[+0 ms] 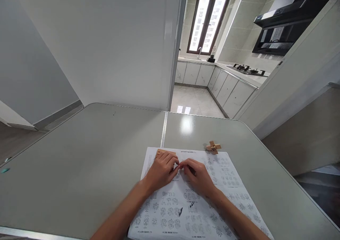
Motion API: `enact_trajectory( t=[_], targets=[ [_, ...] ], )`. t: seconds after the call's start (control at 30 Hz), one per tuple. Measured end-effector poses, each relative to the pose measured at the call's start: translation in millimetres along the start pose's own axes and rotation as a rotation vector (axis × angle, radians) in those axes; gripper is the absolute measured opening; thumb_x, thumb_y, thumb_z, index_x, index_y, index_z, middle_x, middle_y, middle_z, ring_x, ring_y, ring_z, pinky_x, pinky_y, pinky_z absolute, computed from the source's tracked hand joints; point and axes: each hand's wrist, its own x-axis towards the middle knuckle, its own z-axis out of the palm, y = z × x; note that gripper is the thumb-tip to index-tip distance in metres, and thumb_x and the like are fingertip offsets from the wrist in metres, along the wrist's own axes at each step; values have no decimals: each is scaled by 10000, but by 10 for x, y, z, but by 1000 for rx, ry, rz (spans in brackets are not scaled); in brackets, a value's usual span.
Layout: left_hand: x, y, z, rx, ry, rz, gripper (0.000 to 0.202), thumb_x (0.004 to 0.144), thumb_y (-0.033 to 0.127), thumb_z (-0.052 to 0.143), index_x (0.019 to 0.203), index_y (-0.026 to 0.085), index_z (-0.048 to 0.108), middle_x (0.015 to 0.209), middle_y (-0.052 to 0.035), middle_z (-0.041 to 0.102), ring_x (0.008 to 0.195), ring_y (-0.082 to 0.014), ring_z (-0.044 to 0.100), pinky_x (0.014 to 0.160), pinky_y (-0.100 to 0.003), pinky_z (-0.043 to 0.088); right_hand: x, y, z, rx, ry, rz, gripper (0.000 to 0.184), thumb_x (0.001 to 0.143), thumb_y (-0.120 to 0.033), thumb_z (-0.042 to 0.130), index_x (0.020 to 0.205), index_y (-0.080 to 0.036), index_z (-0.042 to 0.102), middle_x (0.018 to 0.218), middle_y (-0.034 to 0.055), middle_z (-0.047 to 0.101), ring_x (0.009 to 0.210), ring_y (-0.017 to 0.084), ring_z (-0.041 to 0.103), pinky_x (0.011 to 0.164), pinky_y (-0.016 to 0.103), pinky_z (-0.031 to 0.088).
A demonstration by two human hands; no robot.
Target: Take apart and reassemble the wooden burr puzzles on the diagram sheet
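A white instruction sheet [212, 204] printed with small puzzle diagrams lies on the grey table [79, 162]. My left hand [162, 170] and my right hand [196, 174] rest on the sheet with fingers curled, fingertips meeting over something small I cannot make out. A flat wooden piece [162, 152] peeks out just beyond my left hand's knuckles. An assembled wooden cross puzzle [213, 147] stands at the sheet's far right corner, apart from both hands.
The table has a seam [164, 130] down its middle and rounded far corners. Beyond it a white wall [111, 45] and a doorway open onto a kitchen with cabinets [228, 87], a hob and a window. A small teal object [5, 170] lies at the table's left edge.
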Motion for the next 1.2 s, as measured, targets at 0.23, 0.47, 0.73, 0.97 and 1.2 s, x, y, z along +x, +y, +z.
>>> enact_trajectory(
  t=[0.23,0.47,0.73,0.97,1.2],
  targets=[
    [-1,-8,10,1,1,0,53,999,177,601,1006,229,612,995,-46,743,981,-227,693,862,-384,556,5,-16,-5,7,-6,7,293,1030,-194,481,1012,-252,767,883,48,735,699,187,626,586,297,453],
    [3,1,2,4,5,1,45,997,182,602,998,226,615,987,-49,743,975,-229,695,867,-387,553,1,2,1,12,-6,5,287,1030,-195,486,1015,-250,767,886,47,733,702,185,619,607,301,462],
    [6,-4,13,8,6,3,59,1003,187,590,972,225,621,979,-47,749,949,-226,695,862,-398,545,4,-14,-5,-6,-2,-4,294,1018,-172,482,1007,-248,766,876,45,735,706,189,638,597,295,473],
    [4,-11,18,15,5,11,76,1012,175,586,954,222,601,974,-38,743,947,-217,692,852,-383,535,11,-19,-1,9,-1,1,284,1026,-188,488,998,-248,764,883,49,736,707,191,636,596,302,466],
    [3,-10,14,17,0,18,76,1018,178,580,956,220,597,979,-39,742,947,-216,685,855,-383,530,13,-26,-7,31,8,30,281,1012,-194,486,975,-245,760,887,47,743,729,193,650,627,302,483]
  ],
)
